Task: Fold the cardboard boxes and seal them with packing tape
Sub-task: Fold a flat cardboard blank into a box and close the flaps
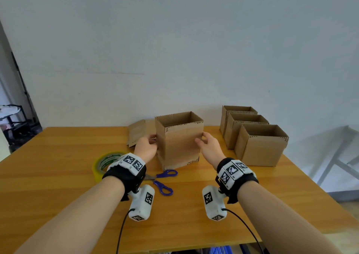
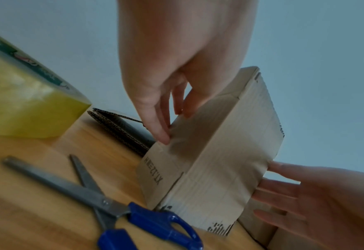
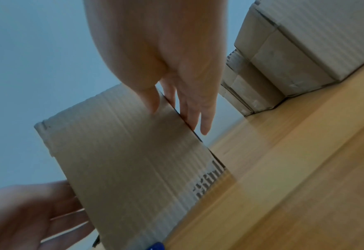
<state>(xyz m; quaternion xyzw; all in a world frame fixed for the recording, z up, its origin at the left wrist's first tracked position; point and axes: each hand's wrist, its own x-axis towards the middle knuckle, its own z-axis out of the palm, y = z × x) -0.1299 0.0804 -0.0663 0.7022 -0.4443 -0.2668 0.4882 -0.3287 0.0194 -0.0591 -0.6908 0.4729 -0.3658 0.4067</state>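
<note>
An open-topped cardboard box [image 1: 179, 143] stands upright on the wooden table [image 1: 58, 176], between my two hands. My left hand [image 1: 147, 144] lies flat against its left wall, and in the left wrist view its fingers [image 2: 161, 128] are straight on the cardboard [image 2: 219, 160]. My right hand [image 1: 208, 146] touches the box's right edge. There the thumb [image 3: 148, 94] rests on the front face [image 3: 123, 160] and the straight fingers run along the right side. A yellow packing tape roll [image 1: 105, 163] lies just left of my left wrist.
Blue-handled scissors [image 1: 163, 179] lie open right in front of the box. Three open cardboard boxes [image 1: 260, 144] stand in a row at the right. Flat cardboard sheets [image 1: 138, 131] lie behind my left hand. The table's far edge meets the wall.
</note>
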